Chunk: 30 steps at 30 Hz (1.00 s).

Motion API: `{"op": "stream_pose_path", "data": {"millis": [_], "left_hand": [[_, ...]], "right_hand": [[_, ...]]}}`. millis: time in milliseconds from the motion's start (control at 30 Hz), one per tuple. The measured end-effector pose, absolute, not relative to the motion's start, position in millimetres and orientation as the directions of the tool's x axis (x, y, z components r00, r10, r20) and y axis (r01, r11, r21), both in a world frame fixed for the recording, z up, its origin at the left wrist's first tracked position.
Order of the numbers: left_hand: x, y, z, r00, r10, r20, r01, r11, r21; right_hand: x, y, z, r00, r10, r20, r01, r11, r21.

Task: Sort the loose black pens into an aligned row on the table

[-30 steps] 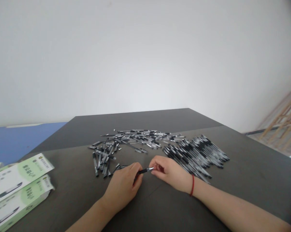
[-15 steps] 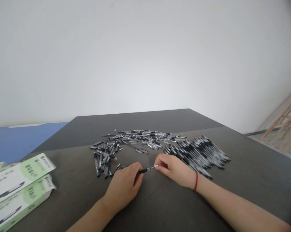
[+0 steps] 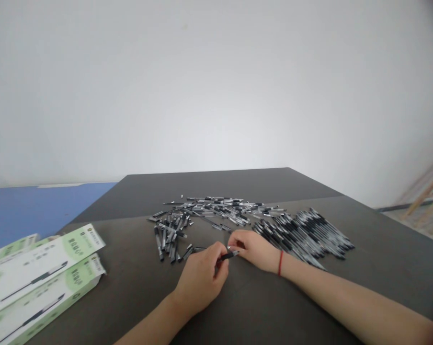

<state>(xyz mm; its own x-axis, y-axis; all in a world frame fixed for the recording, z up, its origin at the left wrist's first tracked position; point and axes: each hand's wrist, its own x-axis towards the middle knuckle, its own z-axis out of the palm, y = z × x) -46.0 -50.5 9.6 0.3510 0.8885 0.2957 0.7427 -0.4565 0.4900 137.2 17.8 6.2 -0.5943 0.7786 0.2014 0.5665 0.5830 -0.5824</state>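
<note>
Near the middle of the dark table, my left hand (image 3: 202, 273) is closed around a black-gripped pen (image 3: 229, 255) whose tip points right. My right hand (image 3: 254, 248), a red string at its wrist, is pinched just beyond the pen's tip. Something small and pale shows at its fingertips, too small to name. Beside my right hand lies a row of pens (image 3: 302, 235) side by side. A loose heap of pens and parts (image 3: 220, 208) spreads behind my hands, and shorter pieces (image 3: 171, 235) lie behind my left hand.
White and green pen boxes (image 3: 47, 268) are stacked at the left edge of the dark table (image 3: 209, 182). Beyond the table are a pale wall (image 3: 216, 86), a blue surface (image 3: 44, 206) at the left and blurred wooden slats (image 3: 427, 196) at the right.
The view has shifted, so the table and boxes appear farther right. My hands have come closer together, with my right fingers now nearer the pen's grip. The pen's thin tip no longer shows.
</note>
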Motion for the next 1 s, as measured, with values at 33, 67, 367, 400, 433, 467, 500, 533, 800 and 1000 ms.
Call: {"op": "stream_pose_path", "data": {"millis": [33, 67, 367, 400, 433, 467, 500, 533, 800, 1000], "left_hand": [[-45.7, -51.5, 10.2, 0.374, 0.877, 0.301, 0.735, -0.478, 0.481], [-45.4, -52.3, 10.9, 0.397, 0.866, 0.303, 0.726, -0.499, 0.473], [-43.8, -53.2, 10.8, 0.418, 0.854, 0.310, 0.718, -0.520, 0.463], [-43.7, -53.1, 11.0, 0.415, 0.854, 0.313, 0.718, -0.519, 0.463], [-43.7, -53.1, 11.4, 0.411, 0.856, 0.314, 0.720, -0.516, 0.463], [-43.8, -53.2, 11.9, 0.408, 0.858, 0.312, 0.723, -0.513, 0.462], [-43.9, -53.3, 12.4, 0.406, 0.860, 0.309, 0.727, -0.509, 0.461], [-44.1, -53.4, 12.9, 0.405, 0.862, 0.305, 0.730, -0.506, 0.460], [-45.4, -53.4, 13.1, 0.403, 0.867, 0.294, 0.738, -0.498, 0.456], [-48.1, -51.0, 11.9, 0.373, 0.880, 0.295, 0.749, -0.473, 0.464]], "right_hand": [[130.6, 19.6, 5.4, -0.638, 0.740, 0.213, 0.550, 0.631, -0.547], [124.3, 21.8, 4.6, -0.679, 0.700, 0.221, 0.527, 0.674, -0.518], [82.1, 49.9, -1.0, -0.763, 0.594, 0.256, 0.514, 0.797, -0.316], [77.0, 54.4, 0.6, -0.760, 0.595, 0.263, 0.528, 0.800, -0.285], [71.5, 59.6, 2.7, -0.757, 0.596, 0.267, 0.542, 0.802, -0.251], [65.8, 65.2, 5.2, -0.757, 0.596, 0.268, 0.555, 0.803, -0.218], [59.8, 71.2, 7.7, -0.757, 0.596, 0.267, 0.564, 0.803, -0.191], [53.9, 77.4, 9.9, -0.760, 0.594, 0.264, 0.568, 0.804, -0.175], [17.6, 103.6, 11.8, -0.828, 0.519, 0.213, 0.501, 0.855, -0.136], [35.2, 95.5, 23.9, -0.747, 0.611, 0.263, 0.569, 0.792, -0.222]]}}
